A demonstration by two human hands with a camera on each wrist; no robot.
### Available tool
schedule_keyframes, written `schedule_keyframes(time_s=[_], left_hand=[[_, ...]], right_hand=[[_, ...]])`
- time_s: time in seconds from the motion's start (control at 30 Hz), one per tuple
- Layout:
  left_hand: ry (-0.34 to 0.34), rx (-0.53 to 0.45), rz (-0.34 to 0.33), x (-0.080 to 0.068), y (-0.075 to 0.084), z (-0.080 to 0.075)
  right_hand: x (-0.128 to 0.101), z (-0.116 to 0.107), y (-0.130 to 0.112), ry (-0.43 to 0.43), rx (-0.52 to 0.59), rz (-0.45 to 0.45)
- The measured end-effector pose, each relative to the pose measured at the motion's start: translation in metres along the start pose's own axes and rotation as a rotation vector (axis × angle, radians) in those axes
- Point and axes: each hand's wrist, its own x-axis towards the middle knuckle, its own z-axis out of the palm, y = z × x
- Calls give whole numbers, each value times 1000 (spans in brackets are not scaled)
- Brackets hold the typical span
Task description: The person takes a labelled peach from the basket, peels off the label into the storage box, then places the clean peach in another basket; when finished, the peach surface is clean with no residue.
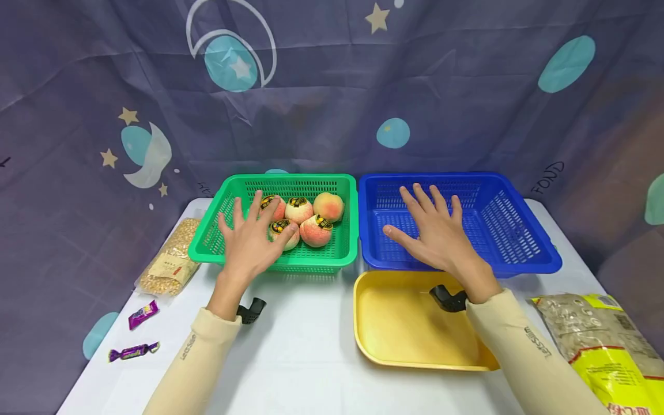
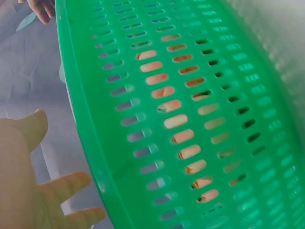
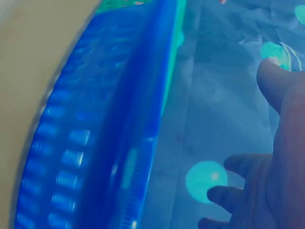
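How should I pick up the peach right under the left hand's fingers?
Come straight down from above and cup the peach round its widest middle. It's round, basket walls and other peaches crowd its sides, and the left hand hovers open overhead.

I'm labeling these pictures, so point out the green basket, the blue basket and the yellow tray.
green basket (image 1: 207, 249), head view, front left rim.
blue basket (image 1: 544, 266), head view, front right rim.
yellow tray (image 1: 399, 328), head view, bare floor.

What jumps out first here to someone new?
Two bright baskets side by side at the table's back: the green basket holds peaches, the blue basket holds nothing visible. The left hand spreads over the peaches, the right hand over the blue one. A yellow tray lies in front.
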Motion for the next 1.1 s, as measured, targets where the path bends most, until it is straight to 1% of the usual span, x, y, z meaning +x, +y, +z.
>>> schedule_keyframes(time_s=[0.23, 0.4, 0.57, 0.73, 0.87, 1.0, 1.1], left_hand=[[53, -46, -21, -4, -11, 0], [86, -77, -37, -8, -20, 1], [118, -82, -41, -14, -31, 2], [156, -89, -40, -17, -42, 4], [163, -97, -62, -18, -53, 2], [156, -95, -93, -18, -66, -4], [156, -77, -128, -18, -75, -9]], right_hand=[[15, 3, -11, -27, 134, -67], [29, 5, -23, -71, 218, -136], [43, 8, -36, -111, 319, -203], [59, 11, -49, -152, 364, -251], [71, 13, -60, -180, 413, -274], [82, 17, -69, -177, 467, -327], [90, 23, -74, -177, 502, -345]])
